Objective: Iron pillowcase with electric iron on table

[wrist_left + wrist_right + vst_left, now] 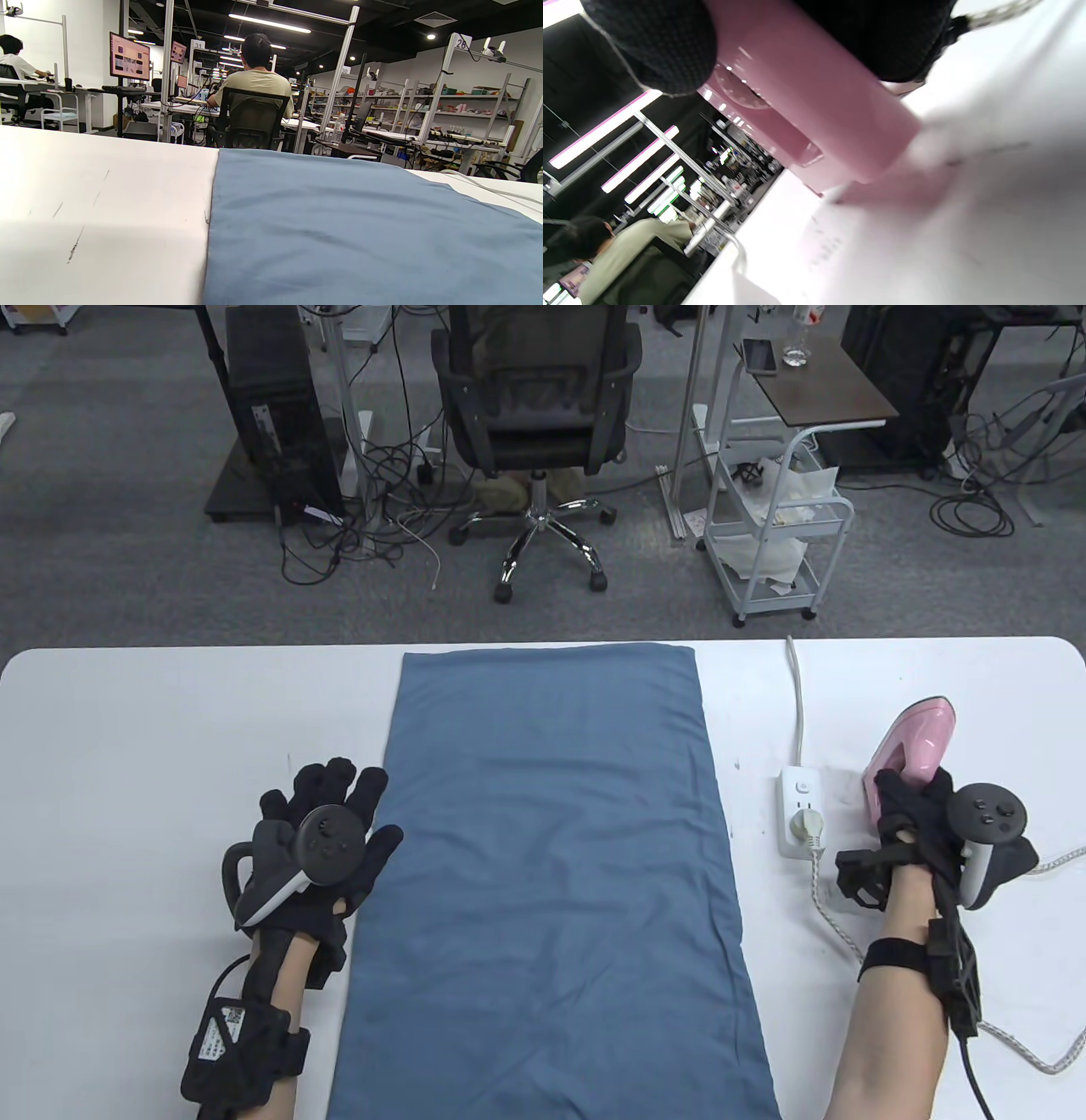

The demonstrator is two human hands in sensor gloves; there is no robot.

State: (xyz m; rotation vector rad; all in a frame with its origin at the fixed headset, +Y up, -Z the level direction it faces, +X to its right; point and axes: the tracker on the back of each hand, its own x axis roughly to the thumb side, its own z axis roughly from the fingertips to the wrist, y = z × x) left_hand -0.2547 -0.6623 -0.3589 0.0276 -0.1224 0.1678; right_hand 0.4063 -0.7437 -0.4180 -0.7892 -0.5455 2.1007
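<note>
Flat blue soft cloth pillowcase (547, 865) lying long-ways in middle of white table (153, 712), a few small wrinkles near its lower right. Nothing on top of it yet.

Pink shiny plastic electric iron (912, 742) on table to right of pillowcase, well apart from it, just beside white power strip (800, 812) w/ a plug in it. Nose pointing away, toward far edge.

Right hand (920, 823) wrapped round back of iron (the handle end). In right wrist view, black gloved fingers (657, 46) curled over pink body, closed on it. Iron looks to sit on or very near table; can't tell if lifted yet.

Left hand (327, 840) flat on table just at left edge of pillowcase, fingers spread wide, holding nothing. Fingertips maybe touching cloth edge, hard to tell.

Iron prob. heavy for its size, hard, smooth and a bit slippery, hot underneath. Best held by handle on top only, never by bottom plate. Braided cord (827, 912) trailing by right wrist, could snag.

Pillowcase light, soft, floppy, likely to slide and bunch under a push. Best pinned at edge w/ flat left hand.
</note>
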